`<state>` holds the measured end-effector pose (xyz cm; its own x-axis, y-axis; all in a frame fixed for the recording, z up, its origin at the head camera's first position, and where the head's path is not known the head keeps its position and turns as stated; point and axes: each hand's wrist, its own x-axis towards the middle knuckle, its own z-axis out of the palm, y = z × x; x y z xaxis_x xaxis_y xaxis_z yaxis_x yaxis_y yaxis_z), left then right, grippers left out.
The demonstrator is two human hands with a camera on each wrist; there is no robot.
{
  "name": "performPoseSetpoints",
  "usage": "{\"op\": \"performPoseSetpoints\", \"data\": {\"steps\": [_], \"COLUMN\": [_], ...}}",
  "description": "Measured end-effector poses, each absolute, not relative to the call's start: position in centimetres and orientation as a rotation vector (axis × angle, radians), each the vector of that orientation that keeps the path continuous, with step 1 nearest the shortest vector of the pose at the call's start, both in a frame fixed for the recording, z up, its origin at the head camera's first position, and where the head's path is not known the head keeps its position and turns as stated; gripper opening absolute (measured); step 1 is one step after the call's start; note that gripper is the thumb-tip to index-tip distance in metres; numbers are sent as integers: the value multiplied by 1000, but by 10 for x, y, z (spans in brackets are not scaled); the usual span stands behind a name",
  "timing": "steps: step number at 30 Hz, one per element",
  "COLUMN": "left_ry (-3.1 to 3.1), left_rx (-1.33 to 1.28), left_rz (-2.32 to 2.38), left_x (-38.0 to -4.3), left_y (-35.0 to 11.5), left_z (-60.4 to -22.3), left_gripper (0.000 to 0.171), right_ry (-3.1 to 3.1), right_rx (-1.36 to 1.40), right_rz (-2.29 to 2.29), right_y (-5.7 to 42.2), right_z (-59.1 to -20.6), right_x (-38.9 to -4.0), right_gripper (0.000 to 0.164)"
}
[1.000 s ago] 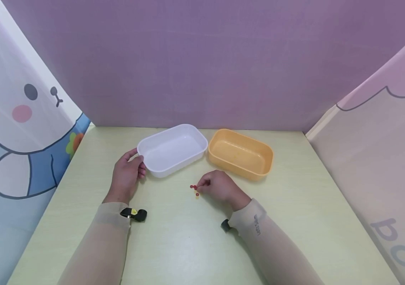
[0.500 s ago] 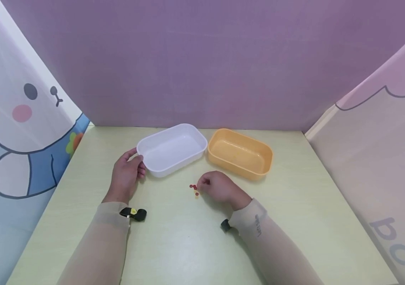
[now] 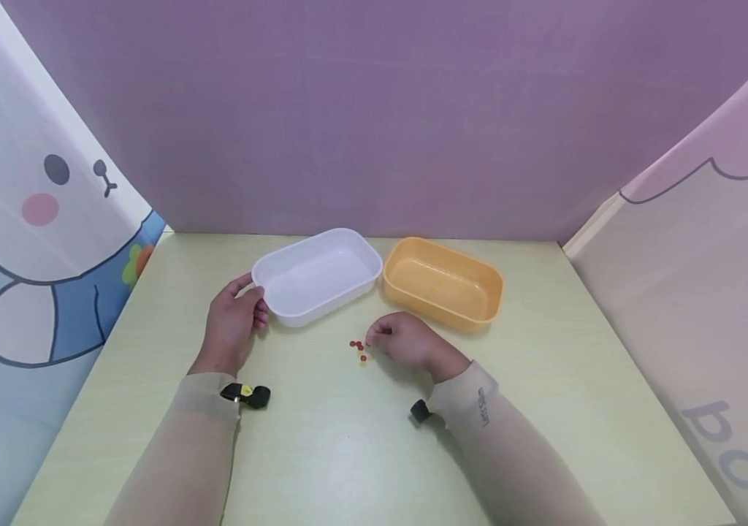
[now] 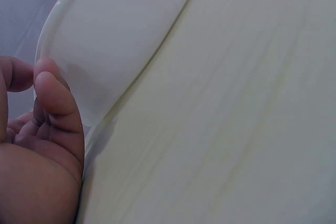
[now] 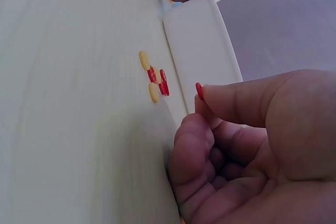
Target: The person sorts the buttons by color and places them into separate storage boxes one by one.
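My left hand holds the left end of a white plastic tray, thumb and fingers at its rim. In the right wrist view, thumb and forefinger of my right hand pinch a small red disc, button-like, raised off the tabletop. Beside that hand lies a loose cluster of small red discs and yellow discs. From the head view, the right hand is just right of the cluster, in front of the trays. The held disc is barely visible there.
An orange plastic tray stands right of the white one, their near corners almost touching. Faint yellow spots show on its floor, too small to identify. Behind the pale table rises a purple panel; printed cloths hang at both sides.
My right hand has shifted slightly right and up from the cluster, with the red disc pinched. A yellow disc now shows where the fingers were. My left hand and both trays stay put.
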<state>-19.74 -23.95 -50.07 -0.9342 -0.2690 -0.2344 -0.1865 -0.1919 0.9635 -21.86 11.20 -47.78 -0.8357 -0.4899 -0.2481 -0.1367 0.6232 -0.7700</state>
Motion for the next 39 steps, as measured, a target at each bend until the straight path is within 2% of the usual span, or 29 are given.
{"op": "performPoseSetpoints", "data": {"steps": [18, 28, 39], "left_ry": [-1960, -1973, -1983], "left_rx": [557, 555, 560], "left_rz": [-2316, -2314, -2309], "left_x": [-196, -196, -197], "left_y": [-241, -240, -238], "left_z": [-500, -497, -499], "left_gripper": [53, 54, 54], "right_ry": [2382, 2346, 2328], "right_rx": [-499, -492, -274], "right_rz": [-1104, -1180, -1310], "right_y": [110, 104, 93], "right_z": [-463, -423, -396], "right_x": [-224, -238, -269], "right_gripper": [21, 21, 21]}}
